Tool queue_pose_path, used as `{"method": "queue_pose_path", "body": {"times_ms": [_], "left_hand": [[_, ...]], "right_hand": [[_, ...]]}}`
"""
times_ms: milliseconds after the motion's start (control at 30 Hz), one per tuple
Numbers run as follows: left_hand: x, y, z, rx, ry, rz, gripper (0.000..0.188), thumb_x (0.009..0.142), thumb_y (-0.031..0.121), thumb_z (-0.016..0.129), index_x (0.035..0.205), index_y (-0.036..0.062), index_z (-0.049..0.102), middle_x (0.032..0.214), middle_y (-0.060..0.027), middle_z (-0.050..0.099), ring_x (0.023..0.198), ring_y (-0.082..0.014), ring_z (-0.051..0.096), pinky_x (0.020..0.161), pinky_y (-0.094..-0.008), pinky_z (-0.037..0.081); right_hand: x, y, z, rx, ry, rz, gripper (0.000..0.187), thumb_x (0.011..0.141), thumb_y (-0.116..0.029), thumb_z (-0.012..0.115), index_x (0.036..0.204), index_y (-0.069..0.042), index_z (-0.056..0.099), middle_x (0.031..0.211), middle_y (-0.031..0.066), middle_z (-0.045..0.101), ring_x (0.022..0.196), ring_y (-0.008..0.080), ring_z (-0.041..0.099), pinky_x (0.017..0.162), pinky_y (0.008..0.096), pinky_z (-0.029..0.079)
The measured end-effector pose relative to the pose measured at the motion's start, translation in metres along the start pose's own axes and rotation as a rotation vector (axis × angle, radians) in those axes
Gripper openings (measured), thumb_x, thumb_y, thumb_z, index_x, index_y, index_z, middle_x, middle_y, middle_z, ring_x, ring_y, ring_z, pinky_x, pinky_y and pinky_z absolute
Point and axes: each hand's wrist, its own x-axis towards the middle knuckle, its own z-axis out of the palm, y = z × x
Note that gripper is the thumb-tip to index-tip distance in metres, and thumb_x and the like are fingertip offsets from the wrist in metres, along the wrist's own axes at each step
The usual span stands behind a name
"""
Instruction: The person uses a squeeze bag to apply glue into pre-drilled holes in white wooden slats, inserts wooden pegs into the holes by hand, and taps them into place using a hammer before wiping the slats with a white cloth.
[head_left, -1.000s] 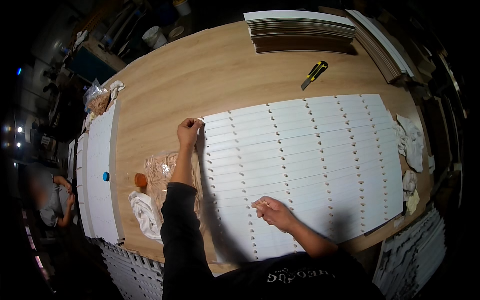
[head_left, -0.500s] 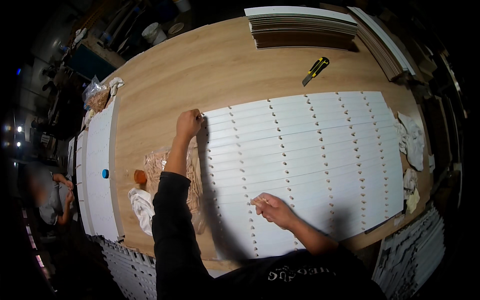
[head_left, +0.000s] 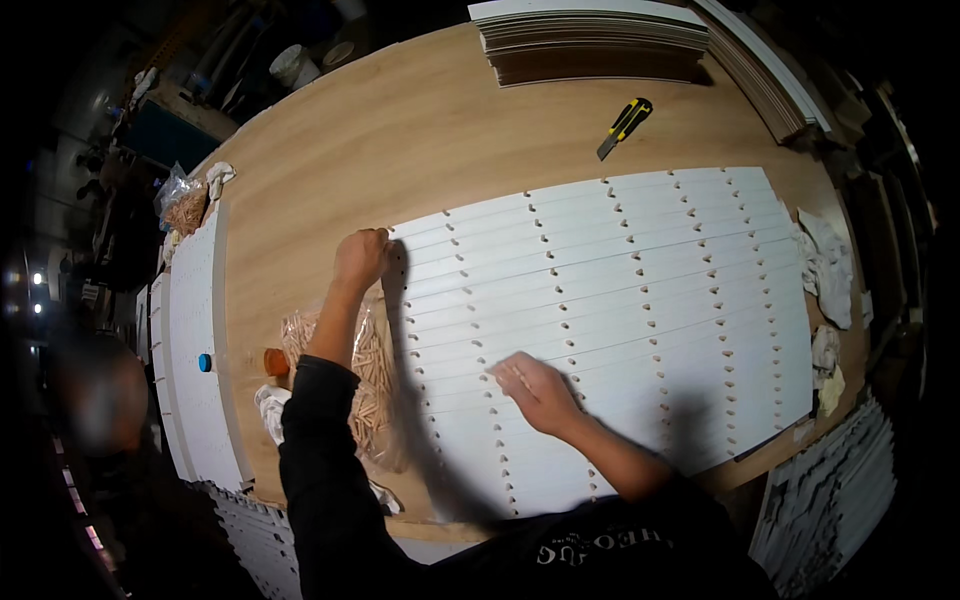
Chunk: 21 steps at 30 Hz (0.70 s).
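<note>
White narrow boards lie side by side in one wide panel, with rows of short wooden dowels standing up from them. At the panel's far left corner, my left hand is closed in a pinch on a wooden dowel, mostly hidden by the fingers. Dark holes show in the boards just below that hand. My right hand is curled around a few loose dowels over the panel's left middle, slightly blurred. Under my left forearm lies a clear plastic bag of dowels.
A yellow-black utility knife lies beyond the panel. Stacked boards stand at the back. An orange cap, white cloth, blue cap and white boards are at left. Crumpled cloths lie right. A blurred person is far left.
My left hand has come slightly nearer at the corner, still pinched. My right hand has moved a little farther away over the panel. The view has shifted slightly, and the person at left has leaned.
</note>
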Motion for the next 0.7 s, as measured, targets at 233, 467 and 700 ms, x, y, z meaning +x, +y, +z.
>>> {"method": "queue_pose_path", "body": {"times_ms": [233, 467, 700], "left_hand": [[0.017, -0.024, 0.008, 0.139, -0.220, 0.221, 0.016, 0.081, 0.017, 0.057, 0.076, 0.0043, 0.065, 0.073, -0.0209, 0.064, 0.069, -0.0379, 0.064, 0.062, -0.0455, 0.052], [0.031, -0.011, -0.009, 0.097, -0.308, 0.232, 0.014, 0.078, 0.013, 0.058, 0.073, 0.0029, 0.065, 0.073, -0.0227, 0.064, 0.071, -0.0393, 0.064, 0.065, -0.0455, 0.052], [0.025, -0.019, 0.019, 0.094, -0.307, 0.183, 0.017, 0.079, 0.016, 0.057, 0.075, 0.0008, 0.064, 0.075, -0.0224, 0.064, 0.074, -0.0398, 0.063, 0.067, -0.0466, 0.052]], "right_hand": [[0.023, 0.013, 0.016, -0.105, 0.166, -0.200, 0.015, 0.091, -0.012, 0.051, 0.095, -0.002, 0.062, 0.088, 0.0140, 0.064, 0.080, 0.0328, 0.062, 0.071, 0.0373, 0.050], [0.020, 0.019, 0.022, -0.175, 0.220, -0.251, 0.009, 0.087, -0.011, 0.057, 0.092, -0.006, 0.063, 0.085, 0.0096, 0.064, 0.076, 0.0289, 0.062, 0.067, 0.0362, 0.051], [0.017, 0.024, 0.020, -0.196, 0.270, -0.282, 0.007, 0.086, -0.016, 0.061, 0.092, -0.014, 0.064, 0.086, 0.0022, 0.064, 0.076, 0.0232, 0.062, 0.064, 0.0348, 0.051]]}}
